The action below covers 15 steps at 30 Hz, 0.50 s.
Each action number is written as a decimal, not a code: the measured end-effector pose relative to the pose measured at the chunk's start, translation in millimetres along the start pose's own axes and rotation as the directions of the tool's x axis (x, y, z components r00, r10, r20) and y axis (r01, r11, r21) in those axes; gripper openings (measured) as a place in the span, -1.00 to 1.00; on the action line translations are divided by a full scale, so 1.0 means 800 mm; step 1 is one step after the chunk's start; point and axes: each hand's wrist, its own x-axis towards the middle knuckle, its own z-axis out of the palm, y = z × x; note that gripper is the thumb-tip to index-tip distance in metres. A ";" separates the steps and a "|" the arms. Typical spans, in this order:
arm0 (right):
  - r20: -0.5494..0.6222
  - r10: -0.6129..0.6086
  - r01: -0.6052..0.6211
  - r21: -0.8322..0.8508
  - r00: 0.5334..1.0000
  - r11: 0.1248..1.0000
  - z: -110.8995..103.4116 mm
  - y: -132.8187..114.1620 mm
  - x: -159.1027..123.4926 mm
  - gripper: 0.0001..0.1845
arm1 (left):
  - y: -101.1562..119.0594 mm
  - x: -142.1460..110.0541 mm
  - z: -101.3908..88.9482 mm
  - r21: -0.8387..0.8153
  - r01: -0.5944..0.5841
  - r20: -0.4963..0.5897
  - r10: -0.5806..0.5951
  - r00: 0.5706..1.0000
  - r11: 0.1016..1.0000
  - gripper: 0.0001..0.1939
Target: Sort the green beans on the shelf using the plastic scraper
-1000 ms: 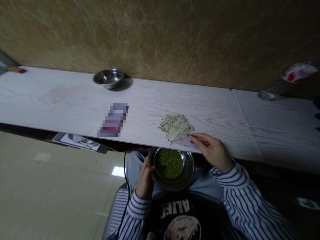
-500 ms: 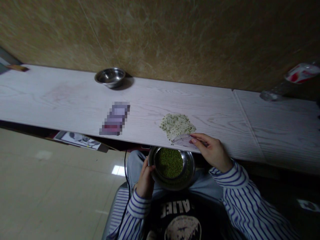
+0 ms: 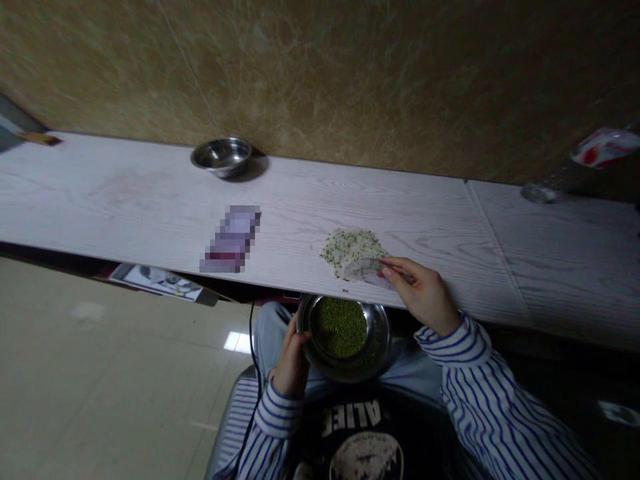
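My left hand [image 3: 291, 358] grips the left rim of a steel bowl [image 3: 380, 340], which sits over my lap just under the table edge. Green mung beans [image 3: 345, 325] lie in that bowl. Between the thumb and fingers of my right hand [image 3: 423, 290] is a thin clear plastic piece [image 3: 370, 270] with a curved edge; its exact kind is unclear. It touches or overlaps the near side of a flat pile of white rice-like grains mixed with green beans [image 3: 353, 247] on the tabletop.
A second steel bowl [image 3: 221, 159] stands by the wall. A blurred-out phone-like object [image 3: 233, 239] lies on the white table [image 3: 290, 200]. At the right is a clear bottle [image 3: 590, 157] with a red and white label. A dark cable [image 3: 251, 347] hangs beside my left leg.
My right hand has moved slightly up with the plastic piece, away from the table edge and over the pile's near part. My left hand and the bowl of beans stay put.
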 end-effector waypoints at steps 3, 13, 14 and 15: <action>-0.003 0.009 -0.009 -0.018 1.000 1.000 -0.004 0.002 -0.002 -0.70 | 0.000 0.000 0.001 0.020 0.003 -0.015 -0.003 1.000 1.000 -0.37; 0.020 -0.004 0.005 -0.052 1.000 0.999 -0.003 -0.007 -0.007 -0.72 | 0.001 0.000 0.002 0.000 0.026 -0.052 -0.026 0.998 1.000 -0.38; 0.014 -0.002 0.003 -0.057 1.000 0.998 -0.003 -0.007 -0.007 -0.71 | 0.000 0.000 0.001 0.003 0.027 -0.050 -0.027 0.998 1.000 -0.38; 0.010 -0.001 0.002 -0.060 1.000 0.998 -0.004 -0.006 -0.007 -0.71 | 0.000 -0.001 0.001 0.005 0.028 -0.048 -0.028 0.998 1.000 -0.38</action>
